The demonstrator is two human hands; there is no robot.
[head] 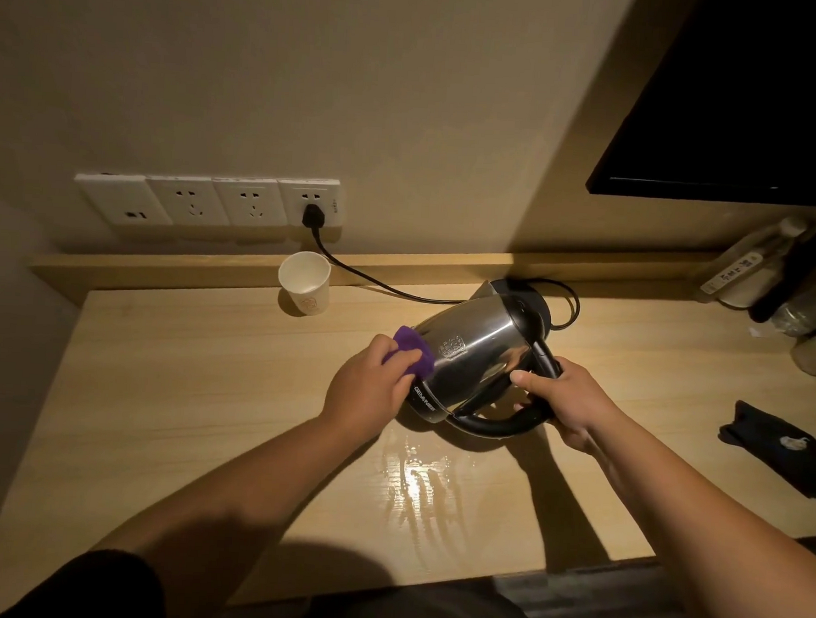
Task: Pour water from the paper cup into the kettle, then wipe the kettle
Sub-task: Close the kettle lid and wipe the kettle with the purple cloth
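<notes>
A steel kettle [470, 355] with a black lid and handle is tilted over the wooden desk [176, 390], its lid end pointing away from me. My right hand [565, 399] grips its black handle. My left hand [368, 387] presses a purple cloth [413, 352] against the kettle's left side. A white paper cup [304, 283] stands upright at the back of the desk, left of the kettle, apart from both hands.
A black power cord [379, 283] runs from the wall sockets [212, 201] behind the kettle. A wet patch [417, 481] shines on the desk in front of the kettle. A dark cloth [784, 456] and bottles [781, 274] lie at the right. A dark screen [743, 114] hangs above.
</notes>
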